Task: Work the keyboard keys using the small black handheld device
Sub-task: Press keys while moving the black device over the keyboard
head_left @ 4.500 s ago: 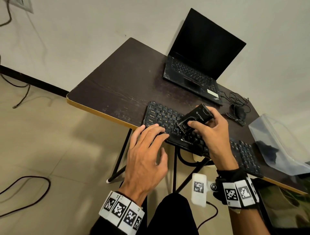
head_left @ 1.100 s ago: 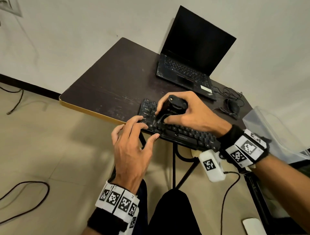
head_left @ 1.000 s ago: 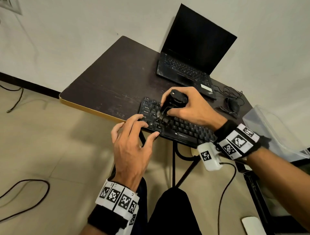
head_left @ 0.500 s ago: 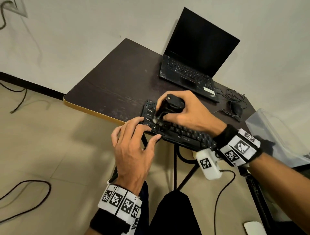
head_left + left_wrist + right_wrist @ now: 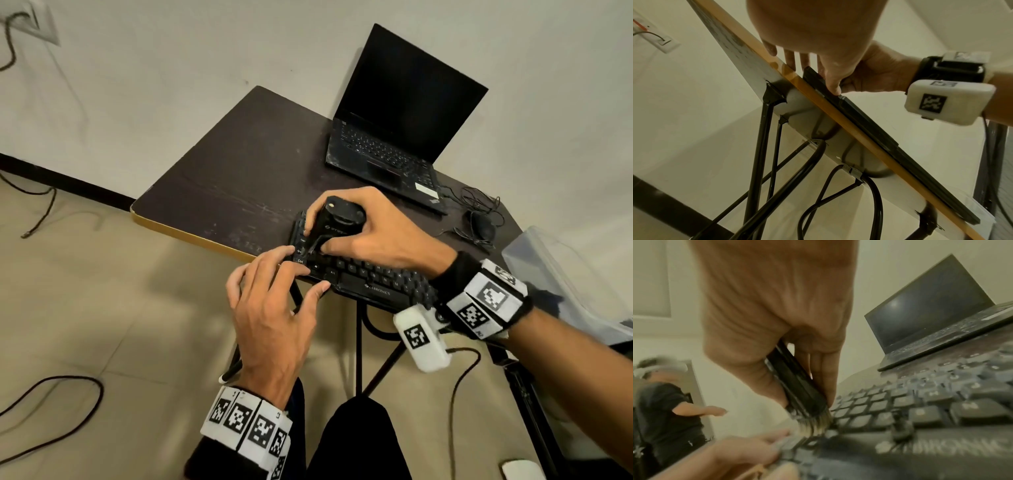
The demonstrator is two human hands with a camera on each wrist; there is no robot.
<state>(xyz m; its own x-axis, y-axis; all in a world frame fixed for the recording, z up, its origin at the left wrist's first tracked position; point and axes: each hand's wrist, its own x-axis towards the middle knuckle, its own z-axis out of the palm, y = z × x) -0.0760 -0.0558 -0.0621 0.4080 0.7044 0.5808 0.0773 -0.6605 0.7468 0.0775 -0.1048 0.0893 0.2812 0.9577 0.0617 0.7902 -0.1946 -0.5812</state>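
Note:
A black keyboard [image 5: 370, 274] lies along the near edge of the dark table [image 5: 239, 171]. My right hand [image 5: 317, 236] grips the small black handheld device [image 5: 334, 222], its pale brush tip [image 5: 813, 423] down on the keys at the keyboard's left end. My left hand [image 5: 305, 277] rests on the keyboard's front left corner, fingers laid over the keys and thumb against the front edge. From the left wrist view the thumb [image 5: 834, 87] presses the keyboard's [image 5: 869, 120] front rim. The right palm hides much of the device [image 5: 797, 386].
An open laptop [image 5: 394, 137] with a dark screen stands at the back of the table. A wired mouse [image 5: 483, 228] and a clear plastic container [image 5: 565, 274] sit to the right. Cables [image 5: 51, 411] lie on the floor. Another person [image 5: 663, 402] stands far left.
The right hand has carried the device from the keyboard's middle to its left end, then brushed slightly nearer the front corner keys. The left hand stays on the front left corner.

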